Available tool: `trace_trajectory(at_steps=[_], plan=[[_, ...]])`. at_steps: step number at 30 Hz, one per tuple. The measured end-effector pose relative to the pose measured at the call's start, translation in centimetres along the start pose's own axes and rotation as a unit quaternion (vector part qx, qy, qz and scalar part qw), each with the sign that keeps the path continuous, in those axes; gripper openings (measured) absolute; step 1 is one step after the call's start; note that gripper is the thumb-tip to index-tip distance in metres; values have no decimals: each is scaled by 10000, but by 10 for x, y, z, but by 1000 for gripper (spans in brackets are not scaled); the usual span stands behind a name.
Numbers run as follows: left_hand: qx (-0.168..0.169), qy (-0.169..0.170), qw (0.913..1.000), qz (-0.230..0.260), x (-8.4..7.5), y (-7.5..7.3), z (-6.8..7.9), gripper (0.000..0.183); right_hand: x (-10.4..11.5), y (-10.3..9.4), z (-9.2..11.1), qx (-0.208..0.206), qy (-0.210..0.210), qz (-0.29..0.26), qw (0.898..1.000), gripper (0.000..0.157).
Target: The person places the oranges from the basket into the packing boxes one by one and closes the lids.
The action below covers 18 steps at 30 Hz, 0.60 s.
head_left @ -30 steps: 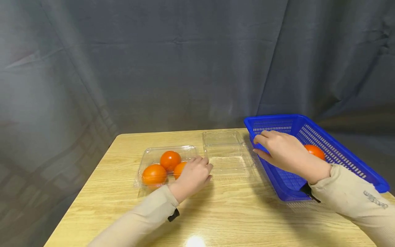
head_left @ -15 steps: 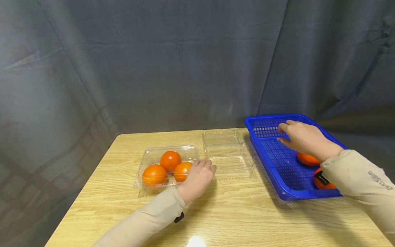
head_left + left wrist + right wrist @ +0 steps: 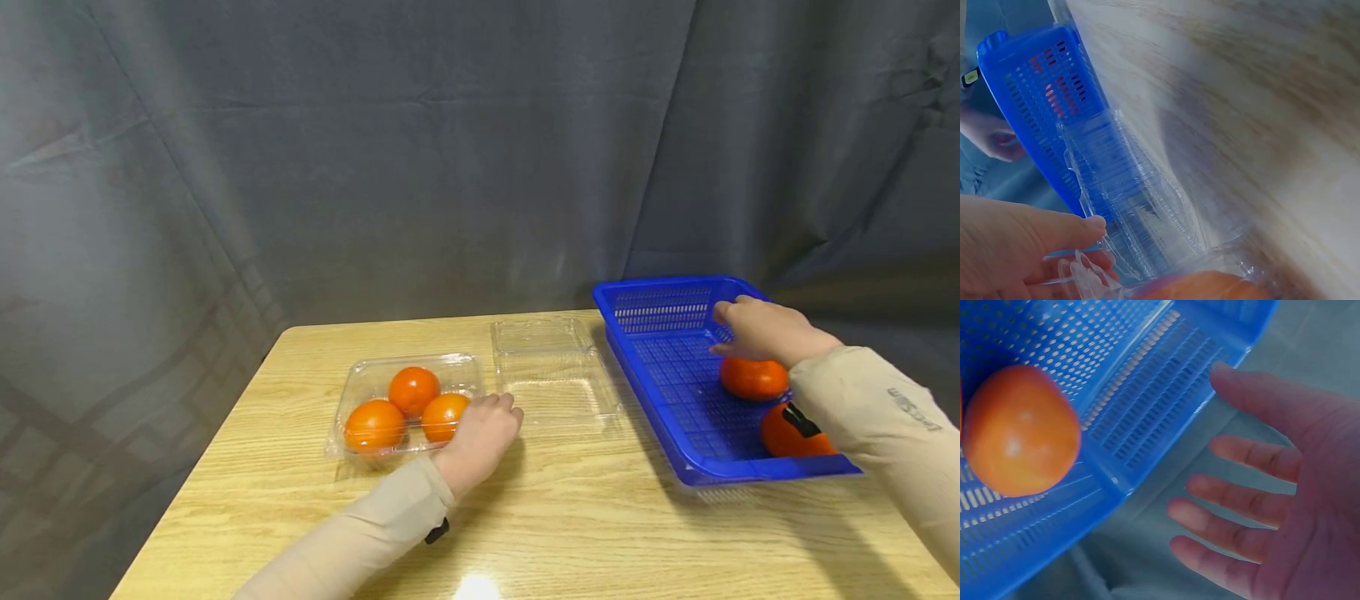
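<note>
In the head view, a clear plastic container (image 3: 362, 377) on the left holds three smooth orange fruits, one of them the front right fruit (image 3: 442, 418). My left hand (image 3: 482, 433) grips this container's right edge, and the left wrist view has its rim between thumb and fingers. A second clear container (image 3: 555, 392) lies just beyond that hand. Over the right part of the blue basket (image 3: 660, 400) hovers my right hand (image 3: 772, 329), fingers spread and holding nothing. Below it sits an orange fruit (image 3: 752, 379), apart from the hand; another fruit (image 3: 791, 435) is partly behind my wrist.
The wooden table (image 3: 570, 525) extends in front of the containers. A dark grey curtain (image 3: 450, 167) hangs behind it. The basket's raised rim (image 3: 648, 417) borders the second container on the right.
My right hand has moved rightward from the basket's left rim to its right part, uncovering the fruits inside. My left hand has shifted slightly right, showing more of the front right fruit.
</note>
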State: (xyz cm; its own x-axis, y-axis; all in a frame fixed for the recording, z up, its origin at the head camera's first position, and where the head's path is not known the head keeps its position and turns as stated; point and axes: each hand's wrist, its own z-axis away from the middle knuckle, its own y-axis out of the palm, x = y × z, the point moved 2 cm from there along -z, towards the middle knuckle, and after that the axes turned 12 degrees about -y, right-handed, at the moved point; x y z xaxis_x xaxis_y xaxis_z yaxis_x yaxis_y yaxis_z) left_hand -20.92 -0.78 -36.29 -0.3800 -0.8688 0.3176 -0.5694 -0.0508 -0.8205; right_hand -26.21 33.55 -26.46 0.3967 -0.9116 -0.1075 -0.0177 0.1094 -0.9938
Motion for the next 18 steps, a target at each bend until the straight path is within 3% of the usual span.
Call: trace_trajectory(at_steps=[5, 10, 18], plan=[[-21, -55, 9999, 100, 0, -1, 1, 16, -11, 8, -4, 394, 332, -232, 9984, 65], [-127, -67, 9998, 155, 1, 0, 2, 15, -22, 17, -5, 546, 467, -471, 9963, 67], [69, -70, 9999, 77, 0, 1, 2, 14, -31, 31, -4, 772, 596, -881, 9913, 82]])
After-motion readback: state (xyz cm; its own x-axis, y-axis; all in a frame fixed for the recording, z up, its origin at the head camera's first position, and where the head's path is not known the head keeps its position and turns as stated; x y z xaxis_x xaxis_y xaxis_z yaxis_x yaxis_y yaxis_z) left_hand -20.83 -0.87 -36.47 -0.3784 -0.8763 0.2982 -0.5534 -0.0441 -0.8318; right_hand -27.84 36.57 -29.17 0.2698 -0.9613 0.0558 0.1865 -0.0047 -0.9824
